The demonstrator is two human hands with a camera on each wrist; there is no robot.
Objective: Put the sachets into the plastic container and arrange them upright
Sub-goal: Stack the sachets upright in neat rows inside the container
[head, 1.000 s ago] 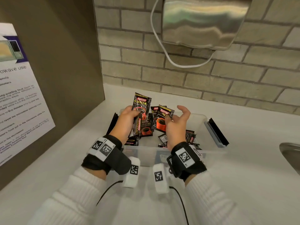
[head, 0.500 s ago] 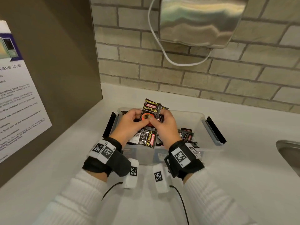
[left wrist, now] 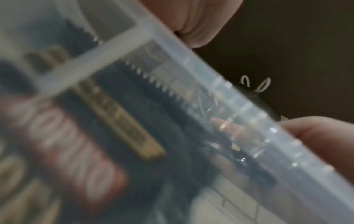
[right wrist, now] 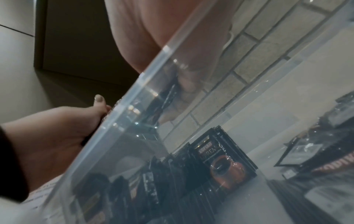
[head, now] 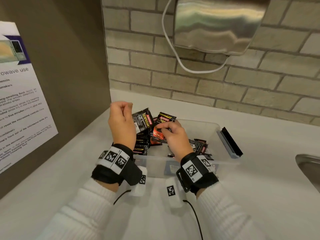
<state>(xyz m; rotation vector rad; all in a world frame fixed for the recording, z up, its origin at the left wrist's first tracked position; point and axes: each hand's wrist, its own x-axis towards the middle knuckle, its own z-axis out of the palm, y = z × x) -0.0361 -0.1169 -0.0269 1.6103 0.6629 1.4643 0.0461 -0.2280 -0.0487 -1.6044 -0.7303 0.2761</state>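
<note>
Head view, middle of the frame: my right hand pinches the front sachet, a black packet with a red cup on it, thumb and fingertips closed on its face. It tilts a little and leans on a second black sachet just left of it. My left hand is raised at the left edge of the plastic container, fingers curled in toward the thumb; from this angle I cannot tell whether they pinch that second packet or hold nothing.

Below these two, a row of sachets stands on edge in the left part of the container, and a few loose sachets lie flat toward the right. Its black clips stick out at the right end.

Right wrist view shows the row through the clear wall, one packet facing the camera at lower centre. Left wrist view is blurred, with only the container's rim crossing it diagonally.

At the right edge of the head view is a steel sink; a metal dispenser hangs on the brick wall at upper right, and a printed notice fills the left.
</note>
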